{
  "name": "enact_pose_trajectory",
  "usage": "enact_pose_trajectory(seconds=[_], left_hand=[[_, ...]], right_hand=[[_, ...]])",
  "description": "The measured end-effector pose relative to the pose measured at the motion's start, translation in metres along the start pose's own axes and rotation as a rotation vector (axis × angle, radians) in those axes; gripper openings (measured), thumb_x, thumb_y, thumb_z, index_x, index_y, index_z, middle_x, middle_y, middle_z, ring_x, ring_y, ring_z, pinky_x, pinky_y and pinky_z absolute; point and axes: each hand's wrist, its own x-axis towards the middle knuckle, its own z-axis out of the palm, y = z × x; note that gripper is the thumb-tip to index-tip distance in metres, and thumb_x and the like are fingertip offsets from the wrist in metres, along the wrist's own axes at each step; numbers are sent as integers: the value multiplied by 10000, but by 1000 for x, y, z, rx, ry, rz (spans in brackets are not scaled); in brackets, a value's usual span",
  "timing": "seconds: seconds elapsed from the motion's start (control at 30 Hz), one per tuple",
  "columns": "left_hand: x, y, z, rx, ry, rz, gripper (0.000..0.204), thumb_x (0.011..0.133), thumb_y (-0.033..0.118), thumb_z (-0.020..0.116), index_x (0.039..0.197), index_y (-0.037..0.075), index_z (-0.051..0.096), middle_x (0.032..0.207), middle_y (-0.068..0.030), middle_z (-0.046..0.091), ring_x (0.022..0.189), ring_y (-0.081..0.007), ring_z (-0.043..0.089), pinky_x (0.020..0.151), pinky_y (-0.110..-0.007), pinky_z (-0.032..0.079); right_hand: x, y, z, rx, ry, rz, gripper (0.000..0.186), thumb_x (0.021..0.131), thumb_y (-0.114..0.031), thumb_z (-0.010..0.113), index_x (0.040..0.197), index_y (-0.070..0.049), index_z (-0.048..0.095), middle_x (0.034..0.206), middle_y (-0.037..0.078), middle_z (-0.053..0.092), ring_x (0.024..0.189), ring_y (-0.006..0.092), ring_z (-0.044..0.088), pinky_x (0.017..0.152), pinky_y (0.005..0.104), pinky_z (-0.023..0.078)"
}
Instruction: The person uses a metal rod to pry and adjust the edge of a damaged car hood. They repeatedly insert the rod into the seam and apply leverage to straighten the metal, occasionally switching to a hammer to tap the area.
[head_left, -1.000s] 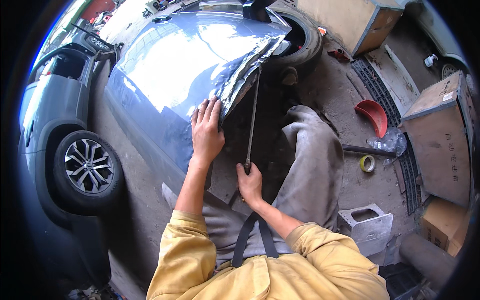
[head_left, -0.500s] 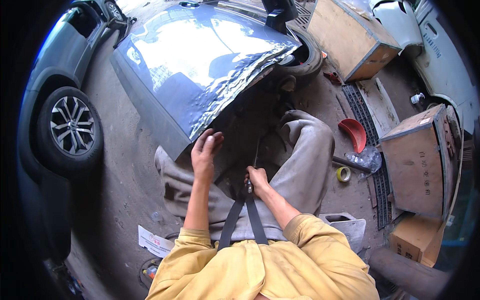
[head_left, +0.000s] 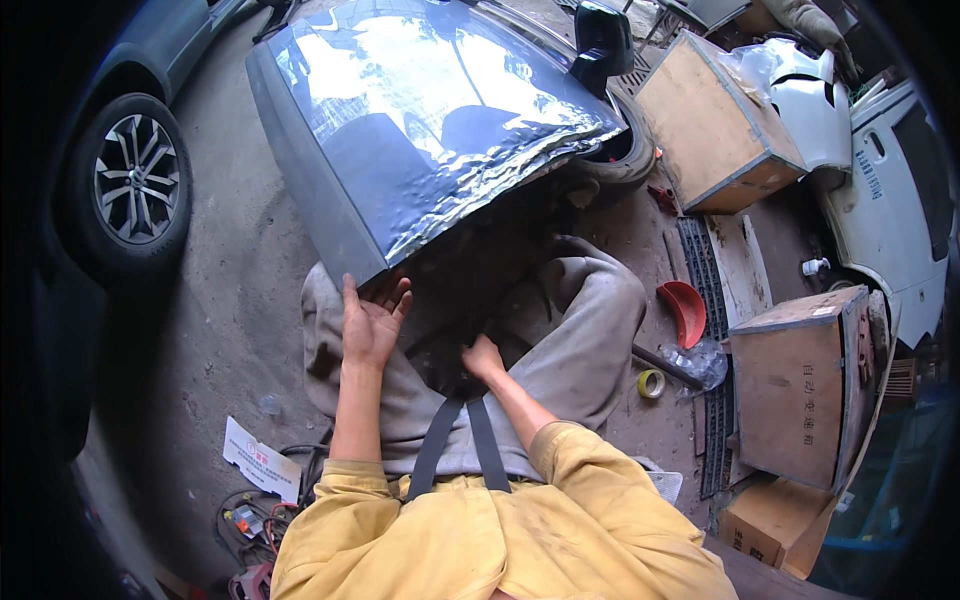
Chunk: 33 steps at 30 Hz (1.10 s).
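Observation:
A dented blue-grey car door (head_left: 400,150), with its mirror attached, lies outer face up in front of me; its near edge is crumpled. My left hand (head_left: 372,322) is palm up with fingers spread, its fingertips at the door's near left corner. Whether they touch it I cannot tell. Between my knees my right hand (head_left: 483,358) is closed. Half a second ago it held a thin-shafted, screwdriver-like tool, which is now lost in the dark. The underside of the door is in shadow.
A car wheel (head_left: 140,180) stands at left. On the right are wooden crates (head_left: 785,390), a red curved piece (head_left: 684,312), a tape roll (head_left: 651,384), a dark pipe (head_left: 668,366) and a pale vehicle panel (head_left: 890,200). Cables (head_left: 240,520) lie at lower left.
My view has shifted. My left hand has turned from edge-on to palm up beside the door corner. My right hand's tool, visible before, no longer shows.

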Motion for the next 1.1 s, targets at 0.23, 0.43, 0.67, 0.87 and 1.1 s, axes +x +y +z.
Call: enact_pose_trajectory(seconds=[0.23, 0.43, 0.67, 0.87, 1.1], left_hand=[[5, -9, 5, 149, 158, 67, 688, 989, 668, 421, 1181, 33, 607, 1093, -129, 692, 952, -238, 658, 818, -377, 532], [11, -12, 11, 176, 246, 98, 699, 974, 693, 420, 1102, 46, 649, 983, -109, 712, 861, -215, 660, 760, -365, 527], [15, -11, 21, 148, 303, 103, 647, 953, 698, 462, 1120, 104, 656, 912, -80, 705, 792, -202, 633, 713, -354, 512], [26, -14, 42, 36, 383, 173, 580, 949, 667, 505, 1169, 144, 626, 928, -25, 655, 786, -192, 568, 690, -327, 456], [38, -16, 24, -37, 454, 319, 485, 918, 572, 640, 1161, 152, 633, 934, 4, 658, 752, -158, 553, 660, -283, 449]], right_hand=[[87, -47, -103, 884, 416, -202, 304, 1005, -251, 594, 957, 33, 693, 901, 93, 714, 830, 156, 646, 740, 321, 513], [133, -116, -251, 1419, 73, -258, 371, 1032, -304, 555, 1235, 7, 565, 1108, 158, 667, 953, 273, 667, 828, 403, 552], [161, -141, -272, 1613, -101, -289, 283, 1019, -217, 577, 1212, -10, 574, 1144, 135, 619, 1044, 290, 614, 895, 475, 520], [184, -156, -262, 1594, 112, -190, 208, 994, -150, 613, 1165, -33, 623, 1124, 108, 662, 1012, 264, 645, 914, 456, 534], [179, -170, -245, 1608, 315, -223, 259, 1010, -74, 575, 1172, 125, 607, 1123, 139, 637, 999, 244, 599, 918, 399, 494]])
